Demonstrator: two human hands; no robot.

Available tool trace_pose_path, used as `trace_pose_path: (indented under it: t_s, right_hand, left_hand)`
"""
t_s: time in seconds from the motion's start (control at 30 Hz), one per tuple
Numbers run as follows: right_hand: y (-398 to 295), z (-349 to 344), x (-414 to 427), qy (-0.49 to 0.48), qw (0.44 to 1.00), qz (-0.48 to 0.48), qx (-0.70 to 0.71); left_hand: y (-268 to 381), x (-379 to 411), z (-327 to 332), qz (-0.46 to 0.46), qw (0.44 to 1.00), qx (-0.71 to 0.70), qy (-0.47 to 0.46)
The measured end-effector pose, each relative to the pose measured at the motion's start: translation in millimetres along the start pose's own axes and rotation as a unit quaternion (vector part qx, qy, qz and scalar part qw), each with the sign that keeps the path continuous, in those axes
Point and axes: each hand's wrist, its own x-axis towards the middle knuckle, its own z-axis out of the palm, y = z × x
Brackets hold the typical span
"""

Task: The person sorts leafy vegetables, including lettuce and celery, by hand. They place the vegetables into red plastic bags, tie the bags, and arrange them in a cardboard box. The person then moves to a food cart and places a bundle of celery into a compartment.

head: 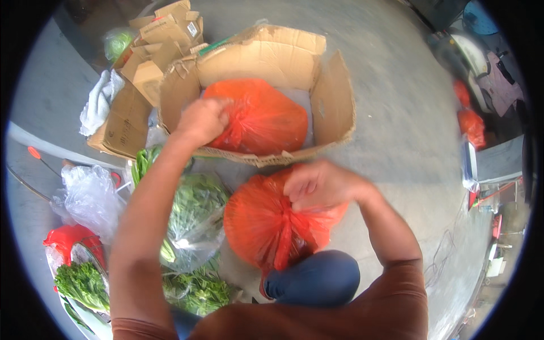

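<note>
A full, tied red plastic bag (272,114) lies in an open cardboard box (333,100). My left hand (206,121) is at the left side of this bag, fingers curled near its gathered neck; whether they pinch the plastic is unclear. On the floor in front of the box sits a second full red plastic bag (250,212), its knot and loose ends towards me. Over the upper right of that bag is my right hand (321,182), blurred, with curled fingers; its grip cannot be made out. The contents of both bags are hidden.
Clear bags of leafy greens (197,204) lie left of the second bag, with loose greens (197,289) below. Flattened and open cardboard boxes (127,119) stand at the upper left, a white cloth (102,102) over one. A scooter (471,55) is at the upper right.
</note>
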Motion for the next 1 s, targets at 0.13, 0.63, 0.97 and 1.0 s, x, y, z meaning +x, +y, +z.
trace_pose_path:
  t_s: [0.13, 0.63, 0.97, 1.0]
  right_hand:
    - [49, 84, -37, 0.13, 0.912, -0.05, -0.386]
    - [-41, 88, -46, 0.046, 0.93, -0.001, -0.364]
    - [-210, 15, -45, 0.38, 0.915, -0.135, -0.013]
    - [-216, 2, -42, 0.411, 0.899, -0.152, 0.004]
  left_hand:
    - [19, -79, 23, 0.136, 0.894, -0.412, 0.112]
    - [-26, -334, 230, -0.241, 0.825, -0.508, 0.06]
    - [39, -307, 83, -0.111, 0.494, -0.859, 0.079]
    - [43, -288, 57, -0.057, 0.419, -0.904, 0.068]
